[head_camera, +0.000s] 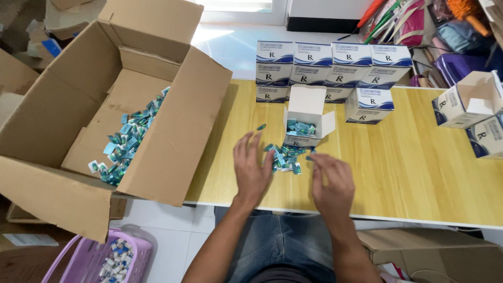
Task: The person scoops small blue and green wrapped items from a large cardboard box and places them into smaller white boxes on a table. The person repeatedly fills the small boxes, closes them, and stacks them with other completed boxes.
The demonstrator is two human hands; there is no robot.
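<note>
A little heap of small green and white pill packets lies on the yellow wooden worktop, a bit in from its near edge and about midway along it. The left hand is flat and spread wide, with its fingertips touching the left side of the heap. The right hand is just to the right of the heap, with its fingers curled in close together; I cannot tell if it holds a packet.

Right behind the heap stands a small white open box with its flaps up and more packets inside. One packet lies alone, just left of that box.

Along the far edge of the worktop stands a row of shut white and blue boxes, stacked on each other. At the right edge there are two more white and blue boxes, and one is open.

A big brown cardboard box sits over the left end of the worktop, with many more packets inside. Below it, on the floor, is a purple plastic basket with small white things in it.
</note>
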